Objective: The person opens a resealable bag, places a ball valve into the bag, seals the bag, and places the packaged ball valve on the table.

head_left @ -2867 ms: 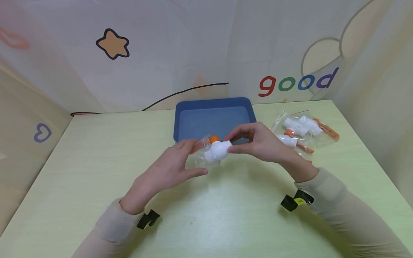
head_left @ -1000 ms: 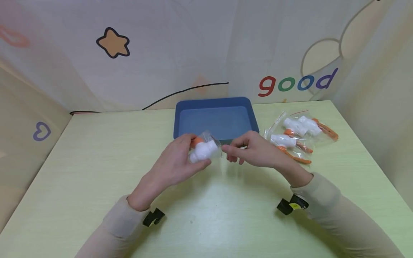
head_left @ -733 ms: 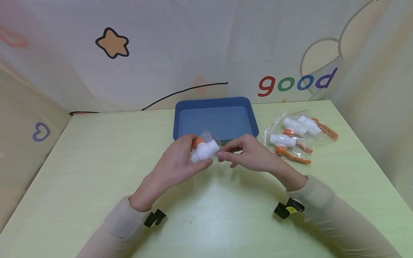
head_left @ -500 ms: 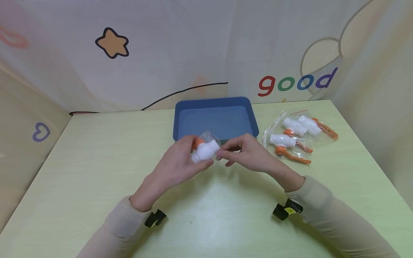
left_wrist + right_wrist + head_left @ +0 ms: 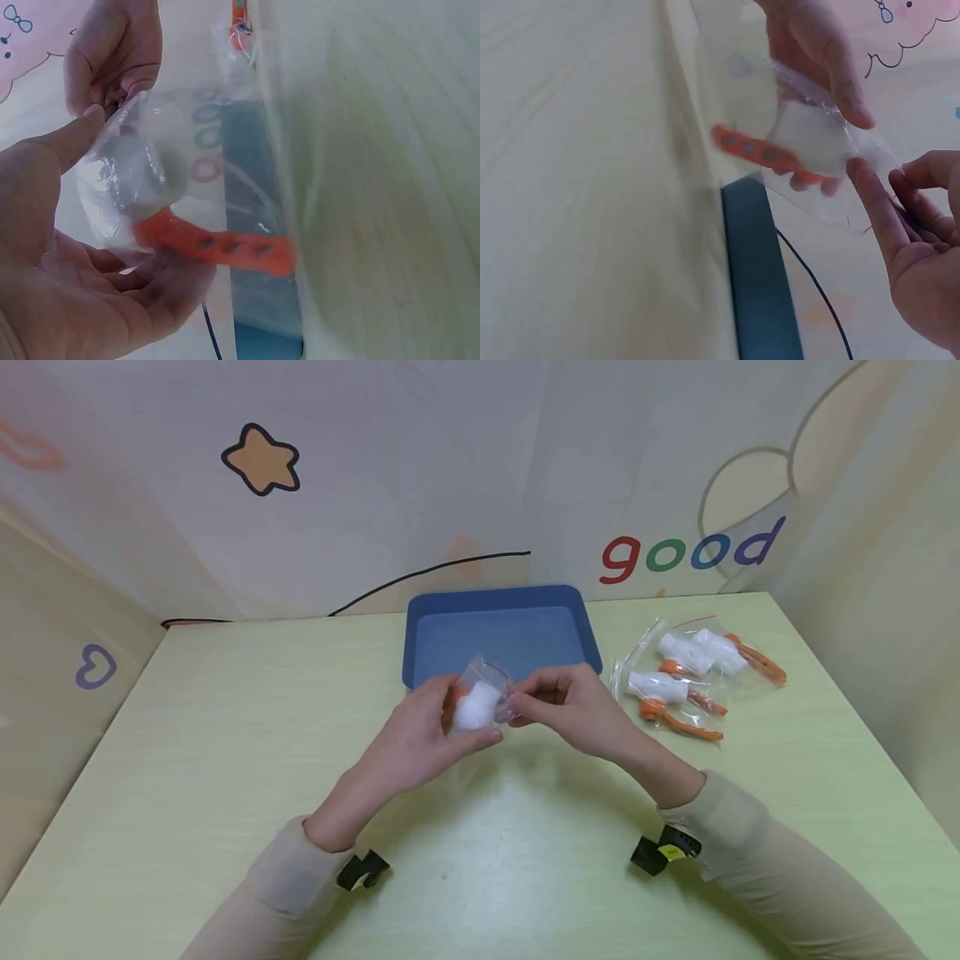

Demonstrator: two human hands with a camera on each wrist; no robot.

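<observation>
A white plastic valve lies inside a clear zip bag, together with an orange lever that has a row of holes. My left hand holds the bagged valve from the left, thumb on the near side and fingers behind it. At the bag's right edge, my right hand pinches the clear plastic between thumb and fingers. Both wrist views show the bag loosely wrapped around the parts, held above the table. Some of the lever is hidden behind my left fingers in the head view.
A blue tray stands behind my hands against the curtain. At the right lie several clear bags with white valves and orange levers. The pale table has side curtains at left and right.
Earlier my right hand held the white valve at the bag; now the valve lies inside it. My right hand has moved to the bag's edge and pinches it there.
</observation>
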